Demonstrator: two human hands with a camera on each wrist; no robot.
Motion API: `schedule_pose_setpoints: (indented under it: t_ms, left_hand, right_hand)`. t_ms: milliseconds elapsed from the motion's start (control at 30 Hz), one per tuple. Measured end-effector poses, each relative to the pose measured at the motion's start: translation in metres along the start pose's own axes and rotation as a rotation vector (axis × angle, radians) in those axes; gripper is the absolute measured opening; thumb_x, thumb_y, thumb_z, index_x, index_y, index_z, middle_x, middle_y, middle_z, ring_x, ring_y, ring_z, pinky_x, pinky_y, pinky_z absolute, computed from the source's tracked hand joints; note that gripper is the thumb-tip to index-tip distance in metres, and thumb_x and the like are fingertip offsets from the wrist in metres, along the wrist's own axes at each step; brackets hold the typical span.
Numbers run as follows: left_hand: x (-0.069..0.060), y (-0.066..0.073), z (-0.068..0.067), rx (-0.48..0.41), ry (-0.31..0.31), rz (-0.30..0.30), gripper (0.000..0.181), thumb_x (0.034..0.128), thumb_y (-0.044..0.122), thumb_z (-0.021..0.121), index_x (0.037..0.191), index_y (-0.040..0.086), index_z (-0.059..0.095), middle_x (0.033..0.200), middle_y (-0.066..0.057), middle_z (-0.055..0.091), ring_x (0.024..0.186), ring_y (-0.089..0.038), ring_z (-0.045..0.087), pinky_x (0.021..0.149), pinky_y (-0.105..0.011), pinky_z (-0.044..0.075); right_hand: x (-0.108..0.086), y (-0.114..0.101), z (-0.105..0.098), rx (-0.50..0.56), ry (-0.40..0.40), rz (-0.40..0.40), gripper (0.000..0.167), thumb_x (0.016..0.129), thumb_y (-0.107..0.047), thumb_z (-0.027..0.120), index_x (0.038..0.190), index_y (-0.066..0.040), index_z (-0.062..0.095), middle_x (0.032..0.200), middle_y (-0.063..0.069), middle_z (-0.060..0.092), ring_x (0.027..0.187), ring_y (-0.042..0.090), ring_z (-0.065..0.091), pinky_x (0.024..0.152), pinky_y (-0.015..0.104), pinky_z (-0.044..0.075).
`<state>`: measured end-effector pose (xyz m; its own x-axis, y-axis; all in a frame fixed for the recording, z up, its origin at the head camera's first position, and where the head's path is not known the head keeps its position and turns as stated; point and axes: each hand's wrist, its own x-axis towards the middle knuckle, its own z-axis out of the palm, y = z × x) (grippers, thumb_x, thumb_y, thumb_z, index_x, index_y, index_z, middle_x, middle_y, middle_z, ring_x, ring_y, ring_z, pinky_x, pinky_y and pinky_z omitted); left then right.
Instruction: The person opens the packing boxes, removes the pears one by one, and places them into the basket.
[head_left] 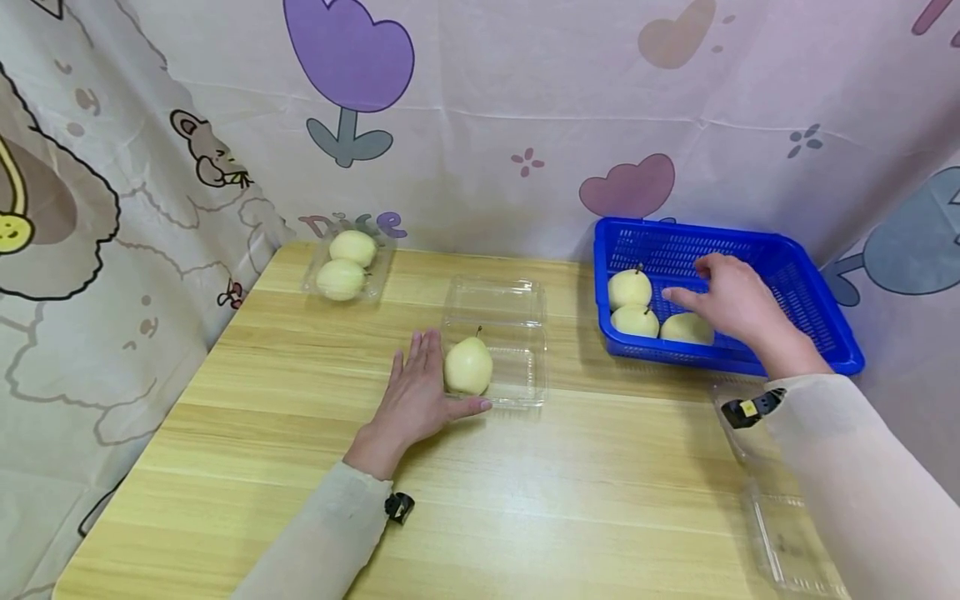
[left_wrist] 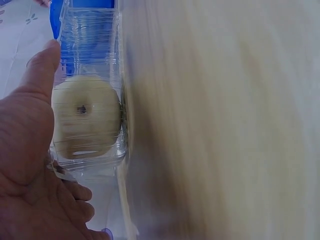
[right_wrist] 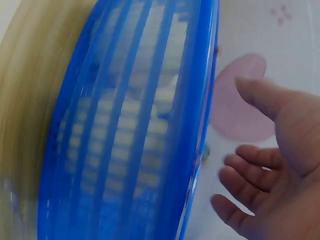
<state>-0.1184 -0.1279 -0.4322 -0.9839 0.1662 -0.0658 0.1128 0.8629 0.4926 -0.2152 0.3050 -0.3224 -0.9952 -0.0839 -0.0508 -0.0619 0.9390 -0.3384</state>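
From the middle of the worktop (head_left: 480,467), six pears (head_left: 469,367) are visible: two toward half past ten, one at twelve, three at two. One blue basket (head_left: 813,292), at two. Clear plastic packs (head_left: 519,371): one toward half past ten, one at twelve, at least one between three and four, where a sleeve (head_left: 847,450) hides the exact number. Two black wrist devices (head_left: 750,408), at three and half past seven

Left hand (left_wrist: 25,150) beside a clear plastic box (left_wrist: 92,55), pale fruit (left_wrist: 87,122) inside, blue basket (left_wrist: 56,19) beyond, wooden tabletop (left_wrist: 220,120)

Left hand (head_left: 412,392) — fingers (head_left: 432,353) extended, right hand (head_left: 733,298) — fingers loosely bent
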Motion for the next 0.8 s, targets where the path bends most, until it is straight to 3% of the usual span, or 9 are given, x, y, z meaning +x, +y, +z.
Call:
schedule_pose_setpoints:
  t_ms: [233,400,800]
  left_hand:
    - [0.0,0.002,0.0,-0.028,-0.009,-0.001,0.144,0.0767,0.077,0.079,0.168,-0.002,0.001,0.176,-0.024,0.005,0.165,-0.036,-0.002,0.132,-0.06,-0.002]
    - [-0.001,0.0,-0.001,-0.082,-0.031,0.002,0.145,0.0766,0.074,0.081,0.167,-0.002,-0.002,0.176,-0.025,0.001,0.164,-0.038,-0.004,0.131,-0.064,-0.003]
    - [0.003,-0.006,-0.007,-0.062,-0.051,0.033,0.144,0.0771,0.072,0.082,0.168,0.0,-0.003,0.176,-0.023,-0.001,0.164,-0.034,-0.005,0.131,-0.063,-0.001]
  right_hand:
    - [-0.01,-0.047,0.016,0.103,0.164,-0.058,0.068,0.103,-0.046,0.065,0.143,0.008,0.054,0.13,0.03,0.058,0.118,0.046,0.054,0.098,0.066,0.048]
    - [-0.018,-0.08,0.033,0.147,0.213,-0.138,0.053,0.103,-0.038,0.068,0.134,0.005,0.063,0.122,0.024,0.064,0.113,0.041,0.059,0.095,0.06,0.051]
    - [-0.026,-0.141,0.078,0.238,0.09,-0.25,0.052,0.101,-0.038,0.071,0.134,0.002,0.064,0.126,0.019,0.067,0.116,0.036,0.064,0.099,0.053,0.056]
